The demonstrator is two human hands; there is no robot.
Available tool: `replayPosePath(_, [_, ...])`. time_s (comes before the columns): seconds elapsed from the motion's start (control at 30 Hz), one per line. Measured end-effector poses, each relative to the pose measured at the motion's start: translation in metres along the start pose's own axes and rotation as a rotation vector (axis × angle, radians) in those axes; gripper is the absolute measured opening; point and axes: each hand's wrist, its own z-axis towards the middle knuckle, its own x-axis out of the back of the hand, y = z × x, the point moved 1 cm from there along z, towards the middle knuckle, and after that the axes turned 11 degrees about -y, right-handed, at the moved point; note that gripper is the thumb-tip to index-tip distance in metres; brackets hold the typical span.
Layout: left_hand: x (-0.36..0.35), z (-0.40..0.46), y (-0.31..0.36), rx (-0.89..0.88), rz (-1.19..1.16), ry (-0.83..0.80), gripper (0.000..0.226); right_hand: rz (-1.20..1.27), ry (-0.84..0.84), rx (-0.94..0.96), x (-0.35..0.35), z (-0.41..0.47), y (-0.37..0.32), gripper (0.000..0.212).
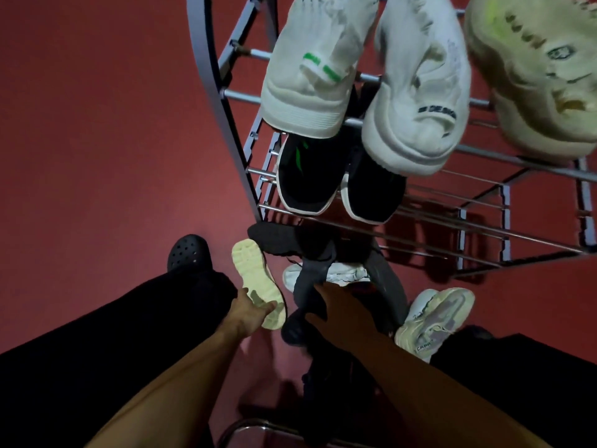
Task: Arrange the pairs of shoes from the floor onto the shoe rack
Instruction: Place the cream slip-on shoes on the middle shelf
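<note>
A grey metal shoe rack (468, 221) stands ahead on the red floor. Its top shelf holds a white pair (416, 92) and a cream shoe (533, 76). The lower shelf holds a black pair with white soles (310, 176). On the floor below lies a heap of shoes. My left hand (248, 313) grips a shoe turned sole-up, its cream sole (255, 282) facing me. My right hand (336, 305) closes on a dark grey shoe (313, 273) in the heap. A cream and grey sneaker (433, 318) lies to the right.
My left foot wears a black clog (189, 253) beside the heap. Black trouser legs fill the lower left and lower right. A white shoe (345, 273) lies under the dark ones. A chrome tube (258, 426) curves near the bottom edge.
</note>
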Motion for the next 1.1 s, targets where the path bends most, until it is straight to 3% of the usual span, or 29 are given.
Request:
replayPosePath(0.17, [-0.007,0.028,0.006,0.068,-0.047,0.086,0.092,-0.056,-0.036,0.021,-0.002,0.027,-0.003,0.076])
replayPosePath(0.37, [-0.002,0.061,0.008,0.148,-0.021,0.175,0.110,-0.039,-0.008,0.049,0.000,0.045,-0.018,0.062])
replayPosePath(0.5, [0.003,0.085,0.010,0.181,-0.073,0.206,0.123,0.037,-0.072,0.062,-0.005,0.054,-0.022,0.072])
replayPosePath(0.7, [0.004,0.092,0.028,0.308,-0.077,0.246,0.111,0.164,-0.089,0.054,-0.006,0.047,-0.013,0.077])
replayPosePath(0.8, [0.011,0.098,0.017,0.287,-0.078,0.180,0.101,0.195,-0.103,0.037,-0.002,0.043,-0.007,0.078])
replayPosePath(0.93, [0.031,0.063,0.027,0.107,-0.096,0.103,0.054,0.259,-0.090,0.028,0.008,0.036,-0.012,0.077])
replayPosePath(1.1, [0.061,0.001,0.048,-0.045,-0.451,-0.328,0.025,0.588,0.044,-0.024,0.015,0.029,-0.025,0.063])
